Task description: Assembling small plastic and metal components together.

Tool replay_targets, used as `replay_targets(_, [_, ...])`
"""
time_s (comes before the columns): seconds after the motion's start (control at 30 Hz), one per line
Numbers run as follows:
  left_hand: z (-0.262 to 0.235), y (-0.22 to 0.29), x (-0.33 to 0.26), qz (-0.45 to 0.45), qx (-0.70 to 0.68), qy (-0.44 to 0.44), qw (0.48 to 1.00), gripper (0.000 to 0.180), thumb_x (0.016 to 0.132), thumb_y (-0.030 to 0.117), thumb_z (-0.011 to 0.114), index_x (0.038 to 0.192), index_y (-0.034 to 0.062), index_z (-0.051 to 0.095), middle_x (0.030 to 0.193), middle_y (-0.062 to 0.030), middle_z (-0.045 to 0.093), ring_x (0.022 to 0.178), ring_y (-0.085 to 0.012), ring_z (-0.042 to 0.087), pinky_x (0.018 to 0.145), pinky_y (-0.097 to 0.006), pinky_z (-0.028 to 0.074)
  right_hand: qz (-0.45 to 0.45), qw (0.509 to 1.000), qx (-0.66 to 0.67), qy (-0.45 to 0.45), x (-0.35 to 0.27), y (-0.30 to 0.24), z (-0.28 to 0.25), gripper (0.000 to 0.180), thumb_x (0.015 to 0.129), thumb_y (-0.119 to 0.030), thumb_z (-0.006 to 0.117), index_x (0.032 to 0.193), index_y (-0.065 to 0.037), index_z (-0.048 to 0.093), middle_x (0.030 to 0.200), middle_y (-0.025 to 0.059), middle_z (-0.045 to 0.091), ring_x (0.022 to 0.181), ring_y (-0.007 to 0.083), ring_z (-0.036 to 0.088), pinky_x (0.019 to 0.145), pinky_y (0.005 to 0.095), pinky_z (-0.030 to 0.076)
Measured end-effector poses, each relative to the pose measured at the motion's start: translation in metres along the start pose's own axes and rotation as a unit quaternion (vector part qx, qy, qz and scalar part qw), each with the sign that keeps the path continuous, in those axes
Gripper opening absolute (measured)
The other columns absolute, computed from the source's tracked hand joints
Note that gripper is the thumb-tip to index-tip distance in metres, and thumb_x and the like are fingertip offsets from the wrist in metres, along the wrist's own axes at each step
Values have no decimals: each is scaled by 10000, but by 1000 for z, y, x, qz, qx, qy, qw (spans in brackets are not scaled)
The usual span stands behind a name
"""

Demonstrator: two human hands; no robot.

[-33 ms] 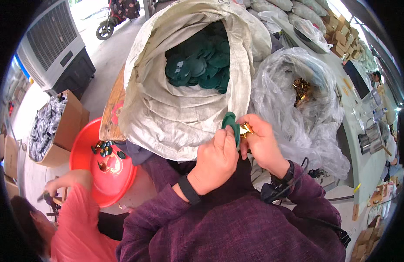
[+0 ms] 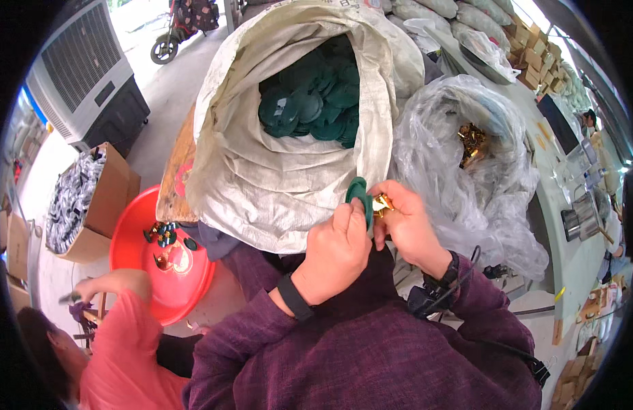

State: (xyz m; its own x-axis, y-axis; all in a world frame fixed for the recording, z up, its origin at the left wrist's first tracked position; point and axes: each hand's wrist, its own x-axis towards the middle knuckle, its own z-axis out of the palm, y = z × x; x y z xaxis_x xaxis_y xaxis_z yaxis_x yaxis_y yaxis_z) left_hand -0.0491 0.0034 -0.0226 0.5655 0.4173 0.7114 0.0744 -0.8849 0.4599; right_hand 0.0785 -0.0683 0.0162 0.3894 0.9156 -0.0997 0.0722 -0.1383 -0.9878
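Observation:
In front of my body, my left hand [image 2: 335, 256] pinches a dark green disc [image 2: 358, 191], held on edge. Close against the disc's right side, my right hand [image 2: 411, 222] grips a shiny gold metal piece [image 2: 381, 203] between thumb and fingers; whether the two parts are joined I cannot tell. A white woven sack [image 2: 262, 198] gapes open just beyond my hands, with many green discs [image 2: 316, 102] inside. To its right, a clear plastic bag [image 2: 460, 205] holds a heap of small gold pieces [image 2: 472, 142].
A red basin [image 2: 193, 294] at the left contains several green-and-gold pieces. Beside it are a cardboard box [image 2: 101, 212] of silvery parts and an air cooler [image 2: 84, 68]. At lower left sits a co-worker in a pink top [image 2: 125, 355]. A long table [image 2: 576, 273] runs along the right.
My hands still hold the disc and gold piece, having barely shifted. The co-worker's hand has moved slightly.

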Motion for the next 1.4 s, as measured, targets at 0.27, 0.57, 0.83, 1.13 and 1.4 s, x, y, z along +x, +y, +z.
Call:
replay_targets(0.27, [-12,-26,0,-92,-73,41,992,154,699,-49,558,833,-13,491,709,-175,491,575,-376,517,482,-416,389,-30,982,145,-117,11,8,2,341,860,0,485,1199,15,452,862,78,577,601,150,588,544,290,522])
replay_targets(0.57, [-112,-101,-36,-363,-199,309,856,58,765,25,555,816,18,582,648,-6,549,505,-85,493,454,-254,393,-125,987,94,28,11,-1,-14,260,857,-30,521,1108,-12,454,885,131,618,535,116,537,492,242,484])
replay_targets(0.83, [-219,-158,-40,-319,499,244,768,493,728,86,624,1167,-73,465,1114,-237,552,1075,-351,517,911,-395,422,-173,980,82,57,-4,-6,-56,263,827,-38,576,1084,16,558,855,46,559,641,117,555,589,281,499])
replay_targets(1.13, [-46,-143,77,-58,104,27,993,309,739,54,577,1038,-23,574,990,-193,598,856,-380,580,752,-422,484,-163,984,71,24,-30,-18,-74,259,799,5,622,1044,29,540,876,61,581,684,116,565,566,252,497])
replay_targets(1.4, [5,-190,134,-184,301,-51,934,421,682,107,654,1065,-26,540,1093,-212,555,1009,-349,539,801,-412,495,-160,983,71,51,-53,-18,-85,283,780,56,616,1051,33,538,871,62,585,731,125,589,645,278,525])
